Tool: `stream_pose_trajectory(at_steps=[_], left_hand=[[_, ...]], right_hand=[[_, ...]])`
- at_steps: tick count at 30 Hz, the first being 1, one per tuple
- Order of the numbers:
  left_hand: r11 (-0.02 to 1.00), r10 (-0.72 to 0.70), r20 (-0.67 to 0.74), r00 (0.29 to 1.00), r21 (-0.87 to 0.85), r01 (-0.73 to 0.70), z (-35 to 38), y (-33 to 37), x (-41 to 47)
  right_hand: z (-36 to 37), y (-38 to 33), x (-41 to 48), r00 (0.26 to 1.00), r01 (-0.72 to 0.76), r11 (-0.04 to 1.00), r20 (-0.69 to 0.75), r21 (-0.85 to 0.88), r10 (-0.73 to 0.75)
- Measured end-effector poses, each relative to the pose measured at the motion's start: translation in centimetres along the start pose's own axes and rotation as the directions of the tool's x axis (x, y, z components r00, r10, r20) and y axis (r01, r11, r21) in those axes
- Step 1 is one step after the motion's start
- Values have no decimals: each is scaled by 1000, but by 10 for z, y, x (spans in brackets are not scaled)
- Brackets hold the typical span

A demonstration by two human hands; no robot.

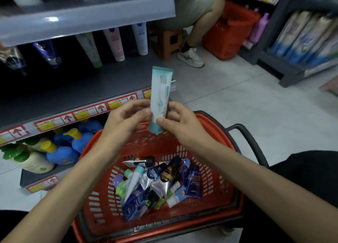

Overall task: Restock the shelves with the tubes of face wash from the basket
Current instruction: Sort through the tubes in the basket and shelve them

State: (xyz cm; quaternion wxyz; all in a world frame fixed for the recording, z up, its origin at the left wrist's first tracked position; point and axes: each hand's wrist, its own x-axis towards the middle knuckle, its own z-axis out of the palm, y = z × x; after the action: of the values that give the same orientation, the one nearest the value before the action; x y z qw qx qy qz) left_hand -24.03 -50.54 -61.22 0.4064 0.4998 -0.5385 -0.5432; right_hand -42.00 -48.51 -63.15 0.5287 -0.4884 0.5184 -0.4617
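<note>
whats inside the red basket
A loose pile of tubes lies in the basket: dark blue ones, silver ones, a white tube with a teal cap. Whatever lies under the top layer is covered, so the count cannot be told.

Basket [102, 197] on the floor before us, loose tubes [157, 184] in it. Above its far rim we hold the upright tube [161, 89], left hand [126, 118] and right hand [175, 122] either side. Shelf [73, 89] to the left; bottles [60, 151] beneath.
</note>
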Motion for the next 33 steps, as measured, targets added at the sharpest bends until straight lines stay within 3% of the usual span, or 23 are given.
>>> stream_pose_trajectory(at_steps=[10, 17, 22, 33], left_hand=[[988, 150, -27, 988, 39, -149, 18, 1, -4], [968, 247, -145, 958, 78, -238, 32, 0, -11], [950, 299, -178, 937, 148, -275, 33, -2, -16], [953, 233, -165, 958, -159, -259, 21, 11, -11]], right_hand=[[-7, -11, -5, 998, -7, 999, 54, -54, 9], [0, -13, -11, 997, -2, 981, 79, 196, -13], [5, -11, -11, 997, -47, 978, 76, 203, 32], [-1, -35, -14, 991, 129, 960, 2, 247, -133]])
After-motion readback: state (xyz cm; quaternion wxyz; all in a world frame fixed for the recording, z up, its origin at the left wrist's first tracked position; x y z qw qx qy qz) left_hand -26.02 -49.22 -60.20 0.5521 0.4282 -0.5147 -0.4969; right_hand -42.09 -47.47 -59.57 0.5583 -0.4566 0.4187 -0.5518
